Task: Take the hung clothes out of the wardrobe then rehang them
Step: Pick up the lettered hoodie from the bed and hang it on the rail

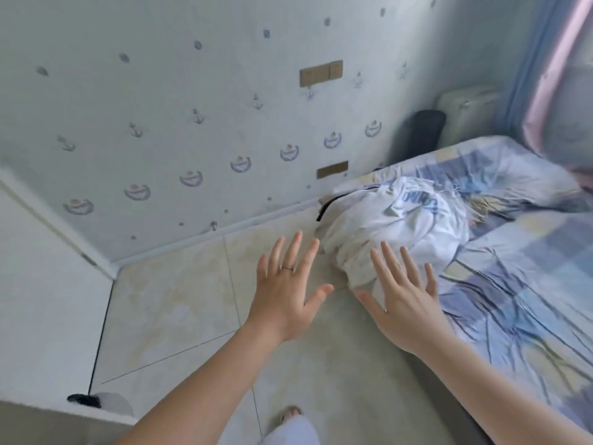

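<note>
The bed (pixel 529 284) has a sheet with squares of blue, purple and pale yellow, and dark blue lines run across them. The heap of clothes (pixel 401 226) on the bed's edge is white with blue letters, and a black hook (pixel 325 207) pokes out of it. The wall (pixel 192 91) next to the bed is pale blue-green, dotted with small grey-blue anchors and round badges. Its switch plates (pixel 321 72) are brown. The floor (pixel 179 300) beside the bed is cream tiles with thin dark lines. The curtain (pixel 552 59) at the bed's far side is pink and blue. The left hand (pixel 285 293) wears a thin silver ring (pixel 287 268).
</note>
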A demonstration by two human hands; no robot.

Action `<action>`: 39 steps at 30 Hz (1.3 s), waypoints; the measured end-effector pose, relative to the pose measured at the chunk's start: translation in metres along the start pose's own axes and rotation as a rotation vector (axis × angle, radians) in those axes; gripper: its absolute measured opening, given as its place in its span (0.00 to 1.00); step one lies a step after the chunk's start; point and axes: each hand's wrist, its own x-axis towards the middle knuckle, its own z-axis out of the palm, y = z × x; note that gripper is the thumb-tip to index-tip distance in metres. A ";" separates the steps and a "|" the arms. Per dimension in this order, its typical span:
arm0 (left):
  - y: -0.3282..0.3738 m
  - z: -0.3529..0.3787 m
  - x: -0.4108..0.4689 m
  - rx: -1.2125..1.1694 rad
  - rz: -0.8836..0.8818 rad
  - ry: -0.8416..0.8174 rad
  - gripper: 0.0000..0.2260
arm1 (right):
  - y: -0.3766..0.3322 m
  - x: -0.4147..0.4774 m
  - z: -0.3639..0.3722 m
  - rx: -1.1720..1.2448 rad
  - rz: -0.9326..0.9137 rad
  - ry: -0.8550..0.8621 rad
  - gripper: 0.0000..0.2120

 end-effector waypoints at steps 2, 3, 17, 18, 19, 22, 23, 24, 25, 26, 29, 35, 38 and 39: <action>0.014 0.026 0.027 -0.016 0.049 -0.073 0.35 | 0.029 0.000 0.011 0.014 0.108 -0.024 0.37; 0.021 0.038 0.042 -0.027 0.071 -0.105 0.35 | 0.042 0.002 0.015 0.023 0.161 -0.034 0.37; 0.079 0.128 0.296 -0.108 0.355 -0.365 0.35 | 0.166 0.134 0.024 -0.029 0.594 -0.116 0.40; 0.078 0.131 0.312 -0.100 0.367 -0.378 0.34 | 0.172 0.146 0.025 -0.024 0.614 -0.114 0.40; 0.077 0.134 0.328 -0.096 0.373 -0.389 0.33 | 0.178 0.157 0.026 -0.018 0.635 -0.113 0.40; 0.075 0.145 0.370 -0.085 0.374 -0.422 0.32 | 0.198 0.188 0.025 -0.005 0.696 -0.143 0.38; 0.076 0.149 0.383 -0.085 0.373 -0.432 0.32 | 0.205 0.198 0.024 0.005 0.719 -0.154 0.36; 0.077 0.153 0.396 -0.087 0.367 -0.444 0.32 | 0.213 0.208 0.024 0.019 0.736 -0.160 0.35; 0.079 0.158 0.410 -0.088 0.361 -0.456 0.32 | 0.221 0.218 0.024 0.029 0.746 -0.160 0.35; 0.081 0.162 0.424 -0.084 0.355 -0.464 0.32 | 0.230 0.229 0.025 0.033 0.751 -0.158 0.34; 0.095 0.175 0.470 -0.064 0.352 -0.482 0.32 | 0.261 0.262 0.027 0.051 0.770 -0.155 0.35; 0.125 0.206 0.557 -0.038 0.362 -0.522 0.31 | 0.333 0.329 0.026 0.115 0.785 -0.169 0.35; 0.138 0.224 0.595 -0.024 0.356 -0.544 0.31 | 0.366 0.360 0.027 0.123 0.794 -0.177 0.35; 0.141 0.230 0.608 -0.029 0.353 -0.553 0.31 | 0.376 0.370 0.026 0.120 0.794 -0.187 0.35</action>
